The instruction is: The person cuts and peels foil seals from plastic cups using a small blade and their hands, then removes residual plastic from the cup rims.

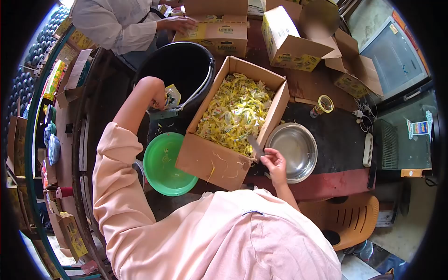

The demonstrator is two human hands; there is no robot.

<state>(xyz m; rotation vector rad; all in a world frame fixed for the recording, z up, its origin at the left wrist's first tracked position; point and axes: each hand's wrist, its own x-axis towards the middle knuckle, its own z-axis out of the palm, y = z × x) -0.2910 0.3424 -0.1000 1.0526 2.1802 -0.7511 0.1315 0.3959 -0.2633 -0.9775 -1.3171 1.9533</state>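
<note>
The left hand (159, 97) is bent over the near edge of a black bucket (172, 60), its fingers, partly hidden by the wrist, closed on a yellow-and-clear packet (173, 95). The right hand (274, 163) pinches a flat grey tool (255, 146) between thumb and fingers at the near right corner of an open cardboard box (198, 156), the tool's far end reaching over the contents. That box stands between the two hands, heaped with yellow and clear wrapper strips (235, 109), its near flap folded out toward the body with a few loose shreds on it. On the body side of the left hand sits a green basin (175, 172) with some scraps in it; just to the right of the right hand is a shiny metal bowl (293, 153). Farther out beyond the right hand, a small container with a yellow rim (323, 105) stands on the dark bench (338, 133), and a white power strip (368, 150) lies well off to that hand's right. Past the bucket, beyond the left hand, a co-worker's hand (178, 23) is at a printed lemon carton (228, 31).
</note>
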